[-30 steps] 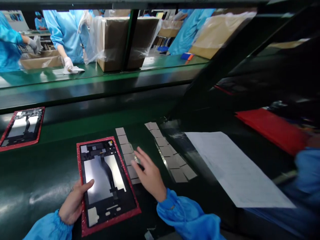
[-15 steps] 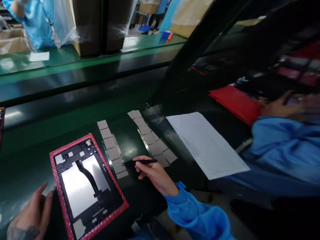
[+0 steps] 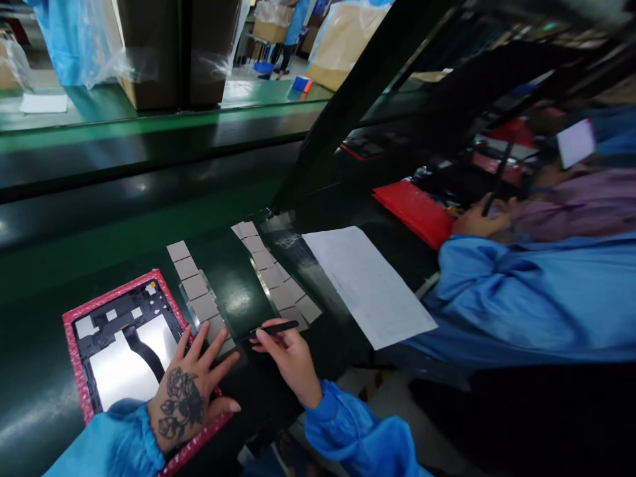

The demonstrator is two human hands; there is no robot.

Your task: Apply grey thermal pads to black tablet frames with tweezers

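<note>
My left hand (image 3: 191, 391), tattooed on its back, has its fingers spread. It reaches across a tablet-like panel (image 3: 116, 374) and hides its lower right part. Its fingertips are at a strip of grey square pads (image 3: 193, 286); whether they press on it I cannot tell. Beneath the panel lies pink-red bubble wrap (image 3: 74, 348). The panel has a silvery plate and a black flat cable (image 3: 144, 354). My right hand (image 3: 291, 361) pinches black tweezers (image 3: 275, 328), tips pointing left near the strip's lower end. Another strip of grey pads (image 3: 271, 275) lies further right.
A white sheet of paper (image 3: 365, 285) lies on the green bench (image 3: 119, 232) to the right. Beyond it are a red packet (image 3: 415, 209) and a co-worker's blue sleeve (image 3: 527, 291). A dark slanted post (image 3: 342, 106) rises behind. Cardboard boxes (image 3: 154, 59) stand at the back.
My left hand has moved right, from beside the panel to over it and the near pad strip. My right hand still holds the tweezers. The view has shifted right.
</note>
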